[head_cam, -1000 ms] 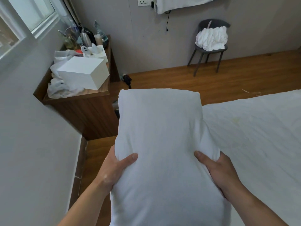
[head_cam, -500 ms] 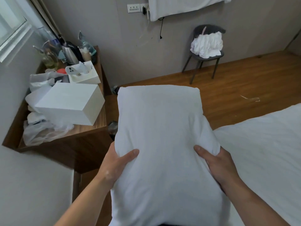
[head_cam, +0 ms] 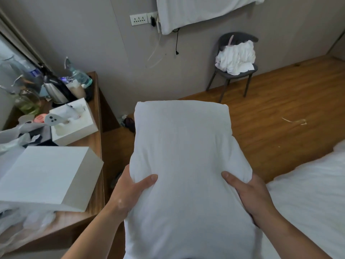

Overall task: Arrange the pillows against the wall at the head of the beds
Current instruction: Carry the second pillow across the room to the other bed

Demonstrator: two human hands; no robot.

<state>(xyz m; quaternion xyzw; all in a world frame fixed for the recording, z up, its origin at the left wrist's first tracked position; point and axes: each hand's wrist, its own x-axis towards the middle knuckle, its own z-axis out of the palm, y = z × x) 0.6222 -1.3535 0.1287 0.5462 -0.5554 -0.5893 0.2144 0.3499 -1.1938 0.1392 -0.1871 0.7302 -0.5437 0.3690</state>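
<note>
Head view: both hands grip a plump white rectangular pillow [head_cam: 183, 165] by its long sides, the left hand [head_cam: 128, 191] and right hand [head_cam: 250, 193] each with thumb pressed on top. The pillow is held in the air between a cluttered wooden counter [head_cam: 97, 139] and a white-sheeted bed [head_cam: 308, 193].

no readable text, labels, brands or numbers anywhere

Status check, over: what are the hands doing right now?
Left hand and right hand both gripping pillow, held up lengthwise. Bed to the right. Cluttered table close on the left.
</note>
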